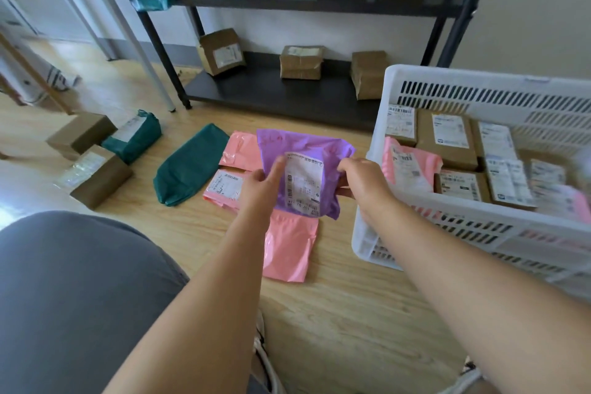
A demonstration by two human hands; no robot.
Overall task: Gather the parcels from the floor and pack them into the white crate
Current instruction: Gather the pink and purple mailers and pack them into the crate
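Head view: left hand point(260, 184) and right hand point(359, 177) grip purple parcel point(307, 166) above floor, beside white crate point(415, 221). Pickup in hand; next, carry it right into crate.

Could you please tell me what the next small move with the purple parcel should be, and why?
Probably swing it right into the white crate: the left hand and right hand both grip the purple parcel, held up beside it; boxes inside lie below its rim.

The white slatted plastic crate point(479, 80) runs off the right edge. Print on the white label point(303, 182) of the purple plastic mailer point(300, 144) is too small to read.
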